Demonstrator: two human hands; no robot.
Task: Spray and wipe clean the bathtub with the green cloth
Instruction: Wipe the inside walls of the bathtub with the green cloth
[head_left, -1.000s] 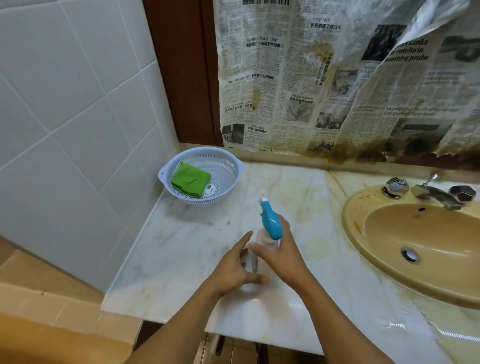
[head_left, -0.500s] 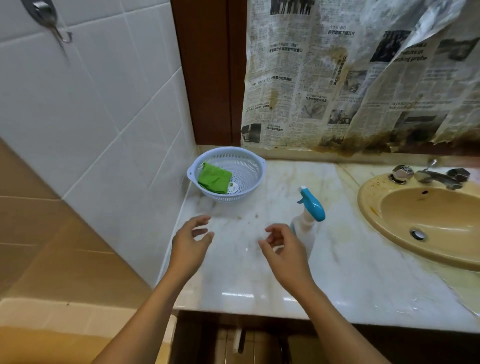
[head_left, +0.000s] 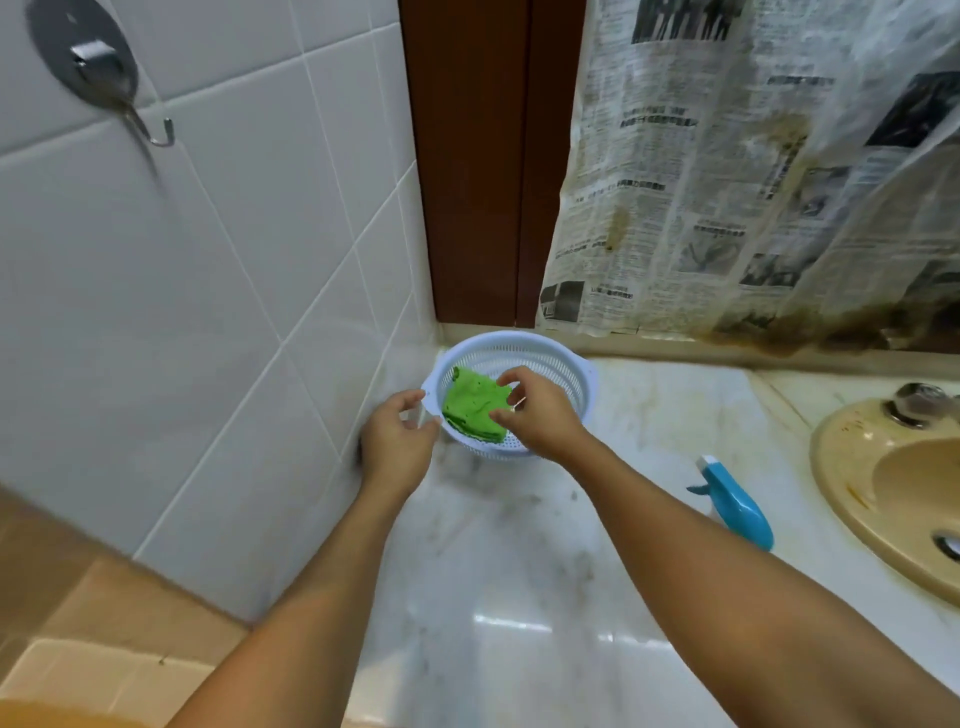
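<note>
Right hand (head_left: 540, 415) has reached into basket (head_left: 519, 340) — fingers (head_left: 511, 375) apparently pinching green cloth (head_left: 472, 405).

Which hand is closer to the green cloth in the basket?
Right. The right hand pinches the green cloth at its right edge, inside the basket. The left hand holds the basket's left handle, just beside the cloth, not touching it.

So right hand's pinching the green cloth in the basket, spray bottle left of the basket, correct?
No: head view shows the spray bottle right of the basket, toward the sink. The right hand does pinch the green cloth in the basket.
</note>
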